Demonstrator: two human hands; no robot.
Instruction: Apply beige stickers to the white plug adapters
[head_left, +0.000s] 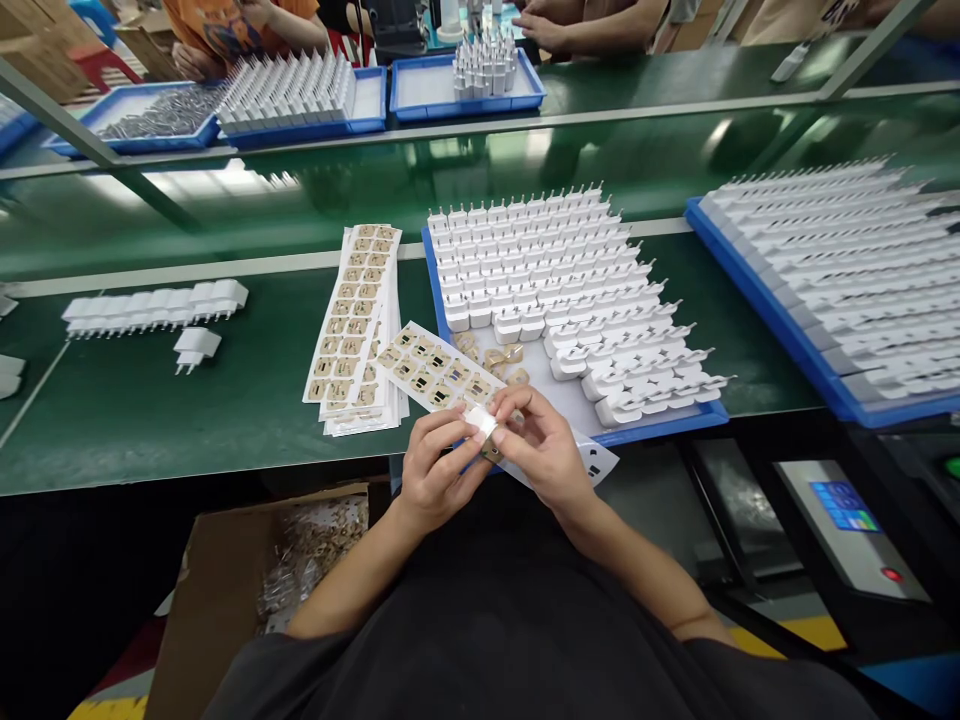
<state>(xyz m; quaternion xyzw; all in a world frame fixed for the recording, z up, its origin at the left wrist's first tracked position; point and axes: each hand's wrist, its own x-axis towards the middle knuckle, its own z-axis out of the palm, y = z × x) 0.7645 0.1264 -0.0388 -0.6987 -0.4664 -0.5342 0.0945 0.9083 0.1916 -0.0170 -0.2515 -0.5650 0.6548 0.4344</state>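
Observation:
Between both hands, close to my body, is a small white plug adapter [482,421]. My left hand [440,468] pinches it from the left, and my right hand [541,452] has its fingers closed on its right side. A tan piece shows at its lower edge. Under the hands lies a sticker sheet [424,366] with tan labels and dark marks, its lower right end sticking out past my right hand. Behind it, a blue tray [637,436] bears rows of white adapters with pins up, and loose tan pieces [504,357] lie in its near left part.
A stack of label sheets [351,325] lies left of the tray. Farther left are a row of adapters [154,308] and a single one [196,346]. Another full tray [795,355] stands right. A cardboard box [217,580] is below. People's hands show across the bench.

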